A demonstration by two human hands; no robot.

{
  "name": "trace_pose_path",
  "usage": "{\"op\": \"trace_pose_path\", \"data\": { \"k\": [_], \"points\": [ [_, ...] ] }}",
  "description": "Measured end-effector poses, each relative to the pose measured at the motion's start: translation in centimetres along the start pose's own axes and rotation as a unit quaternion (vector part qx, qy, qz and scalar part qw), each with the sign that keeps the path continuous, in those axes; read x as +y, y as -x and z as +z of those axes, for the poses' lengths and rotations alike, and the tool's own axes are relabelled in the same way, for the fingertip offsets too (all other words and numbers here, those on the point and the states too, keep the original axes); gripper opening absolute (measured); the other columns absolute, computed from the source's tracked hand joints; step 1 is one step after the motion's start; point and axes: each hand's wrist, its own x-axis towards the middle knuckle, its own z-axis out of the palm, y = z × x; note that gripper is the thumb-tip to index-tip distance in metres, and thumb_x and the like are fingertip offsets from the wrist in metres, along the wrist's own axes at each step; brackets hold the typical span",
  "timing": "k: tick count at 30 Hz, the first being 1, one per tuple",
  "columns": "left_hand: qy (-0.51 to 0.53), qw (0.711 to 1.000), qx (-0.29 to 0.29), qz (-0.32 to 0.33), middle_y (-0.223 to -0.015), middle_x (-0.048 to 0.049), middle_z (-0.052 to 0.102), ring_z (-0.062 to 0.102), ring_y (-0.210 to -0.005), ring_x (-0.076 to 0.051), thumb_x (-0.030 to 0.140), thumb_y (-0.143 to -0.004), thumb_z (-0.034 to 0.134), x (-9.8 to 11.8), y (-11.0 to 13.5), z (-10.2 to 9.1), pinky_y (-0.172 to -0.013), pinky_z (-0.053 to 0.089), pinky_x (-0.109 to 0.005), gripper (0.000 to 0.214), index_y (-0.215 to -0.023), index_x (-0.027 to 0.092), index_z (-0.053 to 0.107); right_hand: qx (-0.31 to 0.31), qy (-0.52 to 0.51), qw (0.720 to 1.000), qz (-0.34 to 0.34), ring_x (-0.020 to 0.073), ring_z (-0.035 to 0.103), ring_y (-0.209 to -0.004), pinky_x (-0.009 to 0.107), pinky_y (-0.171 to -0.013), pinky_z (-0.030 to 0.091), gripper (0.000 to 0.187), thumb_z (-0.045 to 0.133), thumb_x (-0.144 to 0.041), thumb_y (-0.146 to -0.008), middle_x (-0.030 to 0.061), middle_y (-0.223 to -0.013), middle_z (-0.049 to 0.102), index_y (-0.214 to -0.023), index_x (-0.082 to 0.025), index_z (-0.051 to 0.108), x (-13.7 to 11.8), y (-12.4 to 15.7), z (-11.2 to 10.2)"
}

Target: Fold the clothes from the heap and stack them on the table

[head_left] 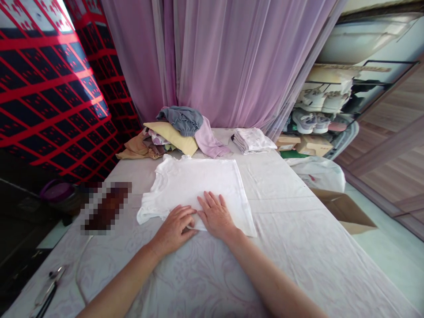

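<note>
Two bare hands work at a cloth-covered table point(291, 221), with a heap of clothes point(175, 134) at twelve o'clock and a folded stack point(253, 141) toward one o'clock. A white T-shirt point(195, 185) lies flat mid-table; at its near edge the left hand point(174, 229) rests with fingers together, and the right hand point(216, 216) lies on it with fingers slightly apart, neither clamped. A sideways drag of either palm could rumple the shirt or shift it out of line.

Looking forward and down from the person's head, hovering close above the left hand point(174, 230) and right hand point(217, 216), facing along a cloth-covered table point(291, 247) toward a lilac curtain point(232, 57).
</note>
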Motion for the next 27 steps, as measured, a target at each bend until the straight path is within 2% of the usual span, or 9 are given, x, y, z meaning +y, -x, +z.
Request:
{"op": "trace_pose_path", "data": {
  "k": [9, 12, 17, 20, 22, 24, 27],
  "points": [
    [0.012, 1.000, -0.003, 0.003, -0.121, -0.0059, 0.064, 0.051, -0.122, -0.021, 0.030, -0.089, 0.053, -0.3, 0.7, -0.1, -0.113, 0.031, -0.047, 0.016, -0.079, 0.022, 0.063, 0.000, 0.052, 0.995, 0.087, 0.0228, 0.022, -0.143, 0.047, -0.115, 0.014, 0.052, 0.027, -0.040, -0.098, 0.0067, -0.156, 0.027, -0.146, -0.023, 0.037, 7.1, 2.7, -0.7],
    [0.008, 1.000, -0.005, 0.004, -0.121, -0.0057, 0.064, 0.051, -0.122, -0.020, 0.031, -0.089, 0.053, -0.3, 1.1, -0.2, -0.113, 0.030, -0.047, 0.015, -0.081, 0.022, 0.063, 0.005, 0.061, 0.993, 0.102, 0.0225, 0.021, -0.143, 0.047, -0.115, 0.015, 0.052, 0.028, -0.040, -0.097, 0.0059, -0.156, 0.027, -0.145, -0.024, 0.038, 8.7, 3.4, -0.8],
    [-0.013, 1.000, 0.002, 0.003, -0.120, -0.0048, 0.064, 0.051, -0.122, -0.022, 0.031, -0.086, 0.057, 0.4, 1.0, -0.5, -0.112, 0.030, -0.047, 0.012, -0.080, 0.023, 0.062, 0.020, 0.061, 0.991, 0.117, 0.0230, 0.023, -0.143, 0.048, -0.115, 0.013, 0.051, 0.030, -0.037, -0.097, 0.0069, -0.154, 0.030, -0.145, -0.023, 0.038, 8.5, 3.8, -0.9],
    [-0.024, 1.000, 0.009, 0.001, -0.119, -0.0048, 0.064, 0.053, -0.117, -0.021, 0.030, -0.088, 0.055, 1.5, 0.6, -0.3, -0.108, 0.034, -0.045, 0.011, -0.090, 0.023, 0.063, 0.055, 0.037, 0.991, 0.113, 0.0237, 0.028, -0.140, 0.049, -0.115, 0.014, 0.050, 0.035, -0.031, -0.095, 0.0087, -0.152, 0.036, -0.143, -0.020, 0.042, 7.9, 3.9, -1.2],
    [-0.027, 1.000, 0.005, 0.002, -0.110, -0.0040, 0.065, 0.056, -0.106, -0.019, 0.028, -0.090, 0.052, 2.3, 0.3, -0.2, -0.100, 0.040, -0.041, 0.014, -0.096, 0.023, 0.063, 0.085, -0.006, 0.992, 0.089, 0.0228, 0.038, -0.134, 0.045, -0.112, 0.023, 0.045, 0.038, -0.027, -0.092, 0.0086, -0.145, 0.046, -0.136, -0.022, 0.051, 7.6, 4.0, -1.7],
    [-0.037, 0.999, -0.010, 0.003, -0.098, -0.0024, 0.066, 0.057, -0.095, -0.018, 0.028, -0.092, 0.051, 3.0, -0.1, -0.1, -0.090, 0.043, -0.036, 0.014, -0.094, 0.023, 0.064, 0.101, -0.073, 0.991, 0.054, 0.0200, 0.052, -0.120, 0.037, -0.104, 0.036, 0.037, 0.042, -0.023, -0.090, 0.0075, -0.130, 0.060, -0.120, -0.023, 0.064, 7.2, 4.2, -2.3],
    [-0.062, 0.998, -0.026, 0.002, -0.088, -0.0010, 0.064, 0.056, -0.088, -0.018, 0.031, -0.092, 0.053, 3.5, -0.5, -0.1, -0.082, 0.042, -0.034, 0.014, -0.088, 0.023, 0.064, 0.051, -0.172, 0.984, -0.020, 0.0146, 0.063, -0.090, 0.025, -0.082, 0.047, 0.024, 0.048, -0.021, -0.088, 0.0033, -0.095, 0.071, -0.092, -0.023, 0.072, 6.6, 4.7, -3.0]
  ]
}}
